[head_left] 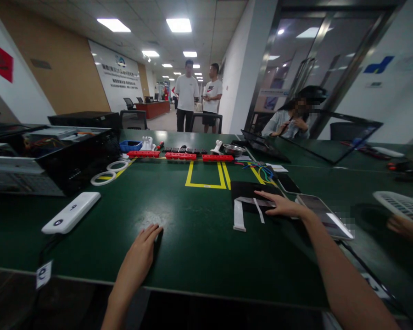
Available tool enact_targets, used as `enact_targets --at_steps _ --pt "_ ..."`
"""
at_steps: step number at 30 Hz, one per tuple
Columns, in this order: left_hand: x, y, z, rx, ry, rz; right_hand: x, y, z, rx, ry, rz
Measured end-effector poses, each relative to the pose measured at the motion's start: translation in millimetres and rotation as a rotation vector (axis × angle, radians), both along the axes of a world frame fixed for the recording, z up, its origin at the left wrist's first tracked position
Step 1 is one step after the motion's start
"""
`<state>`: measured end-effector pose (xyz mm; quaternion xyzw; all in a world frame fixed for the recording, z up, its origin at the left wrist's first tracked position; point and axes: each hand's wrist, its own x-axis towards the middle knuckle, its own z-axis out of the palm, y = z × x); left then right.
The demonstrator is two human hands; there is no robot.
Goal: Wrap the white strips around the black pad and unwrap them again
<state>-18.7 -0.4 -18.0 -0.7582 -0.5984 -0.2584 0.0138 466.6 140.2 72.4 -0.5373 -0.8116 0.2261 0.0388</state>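
Note:
My left hand [142, 250] lies on the green tabletop near its front edge, fingers stretched out and holding nothing. Over to the right, my right hand [284, 205] rests with spread fingers on a flat black sheet or panel [244, 190] whose exact kind I cannot tell. Under its fingertips runs a grey band joined to a white ribbon cable [239, 215], which hangs past the panel's near edge. A narrow white strip [259, 211] lies close to my thumb. Just beyond the right wrist is a tablet-like device [323, 215] with a pale frame.
Yellow tape [206, 185] marks the table behind red blocks [181, 156]. An opened computer case [86, 160], white rings [103, 178] and a white power bank [71, 211] are left. A dark phone [289, 183] lies right. Another person's hand [406, 229] holds a racket-like mesh [399, 204].

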Motion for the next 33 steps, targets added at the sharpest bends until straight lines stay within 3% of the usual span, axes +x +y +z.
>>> enact_targets --at_steps 11,19,21,27,29,33 --pt "1 1 -0.2 -0.020 0.058 0.014 -2 0 -0.2 0.273 -0.238 -0.106" --pt "1 0 -0.3 -0.011 0.071 0.010 -9 -3 9.8 0.338 -0.320 -0.151" --pt "1 1 -0.8 -0.017 0.078 0.006 -9 -6 14.4 0.404 -0.344 -0.236" --pt "0 1 -2.5 -0.007 0.065 0.010 -8 -23 26.0 0.690 -0.421 -0.767" --pt "0 1 -2.7 -0.001 0.057 0.006 -6 -25 25.4 0.694 -0.417 -0.804" --pt "1 0 -2.7 0.001 0.038 0.010 -4 -21 19.0 0.730 -0.457 -0.690"
